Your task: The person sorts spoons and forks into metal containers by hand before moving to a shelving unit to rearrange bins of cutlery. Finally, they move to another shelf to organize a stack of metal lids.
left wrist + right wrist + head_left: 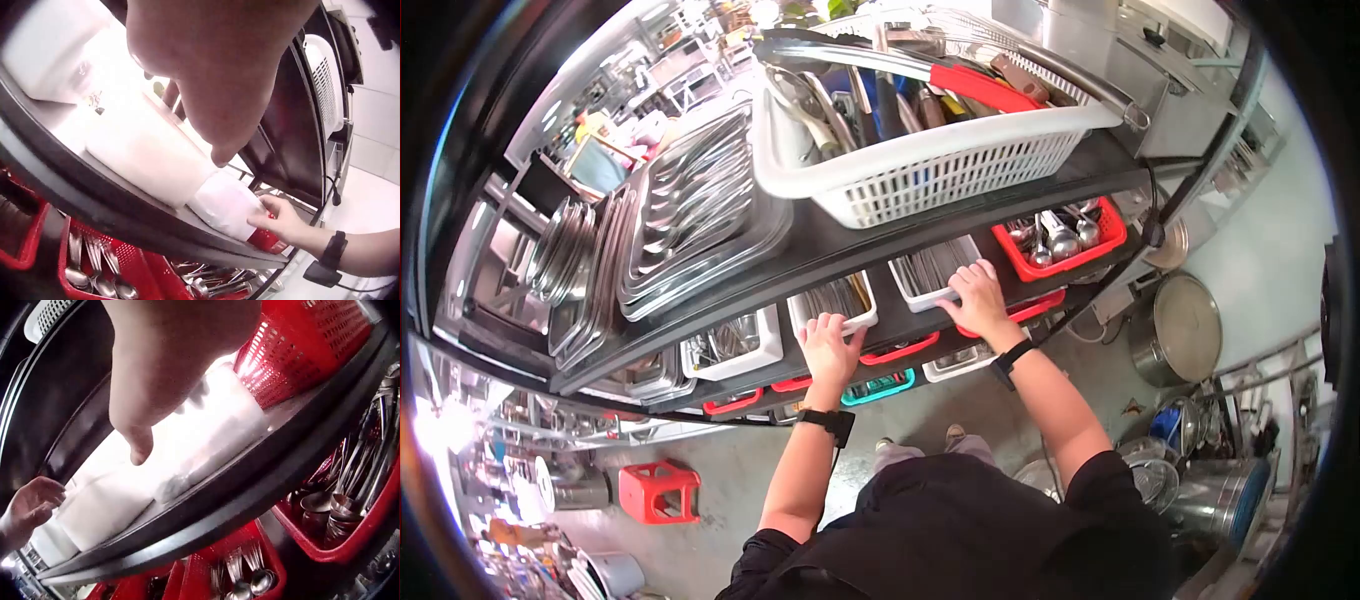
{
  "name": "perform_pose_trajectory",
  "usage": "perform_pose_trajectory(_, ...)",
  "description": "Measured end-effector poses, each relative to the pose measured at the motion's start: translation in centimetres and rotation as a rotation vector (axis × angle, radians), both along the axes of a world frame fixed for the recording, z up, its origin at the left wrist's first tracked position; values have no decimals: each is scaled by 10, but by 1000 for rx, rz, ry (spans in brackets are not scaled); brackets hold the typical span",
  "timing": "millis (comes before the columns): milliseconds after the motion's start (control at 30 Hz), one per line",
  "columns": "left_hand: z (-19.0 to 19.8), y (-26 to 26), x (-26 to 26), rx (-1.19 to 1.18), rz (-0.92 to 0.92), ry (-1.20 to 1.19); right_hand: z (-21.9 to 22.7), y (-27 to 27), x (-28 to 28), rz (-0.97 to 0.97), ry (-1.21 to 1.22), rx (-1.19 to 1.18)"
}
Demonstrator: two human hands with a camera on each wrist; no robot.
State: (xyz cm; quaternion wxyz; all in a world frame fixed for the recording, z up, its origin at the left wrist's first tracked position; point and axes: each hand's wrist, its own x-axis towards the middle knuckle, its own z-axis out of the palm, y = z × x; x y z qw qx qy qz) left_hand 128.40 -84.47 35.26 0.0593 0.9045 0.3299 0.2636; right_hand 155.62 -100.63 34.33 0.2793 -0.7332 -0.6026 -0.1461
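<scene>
Head view: left hand [830,352] has its fingers bent over the near rim of the left white bin [865,321], thumb out to the side. Bin sits on the shelf [765,292] under the top one, loaded with long thin metal utensils [830,299]. Right hand [980,300] grips the near right corner of the right white bin [920,300], fingers over the rim, thumb by the near wall. That one also holds thin metal pieces. Red basket [1060,267] with ladles [1061,239] sits right of it; another white bin [745,366] of utensils is to the left. Top shelf [820,238] carries a big white basket [960,175] full of tools, incl. red-handled tongs [985,90], next to stacked metal trays [700,215]. Red stool [660,491] on the floor, left side.

Left wrist view: back of the left hand fills the top, thumb pointing down; its other fingers are hidden, can't tell from here. Right hand is farther along, thumb on the white bin wall, fingers at the rim. Spoons [100,281] lie in a red basket on the level below.

Right wrist view: right hand looms over the overexposed bins, thumb down, other fingers hidden. Left hand is at the far left, fingers loosely bent at a white bin's corner. Perforated red basket just beside the bins.
</scene>
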Motion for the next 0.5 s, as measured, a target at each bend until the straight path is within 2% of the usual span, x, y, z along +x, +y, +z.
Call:
perform_pose_trajectory(33, -3, 0, 5, 43, 77, 40, -3, 3, -2, -15, 11, 76)
perform_pose_trajectory(67, -6, -1, 6, 113, 94, 12, -4, 4, -3, -21, 35, 89)
perform_pose_trajectory(167, -13, 2, 7, 124, 127, 21, -7, 5, -2, -1, 77, 106)
perform_pose_trajectory(500, -23, 4, 6, 214, 121, -44, -13, 7, 1, 42, 52, 179)
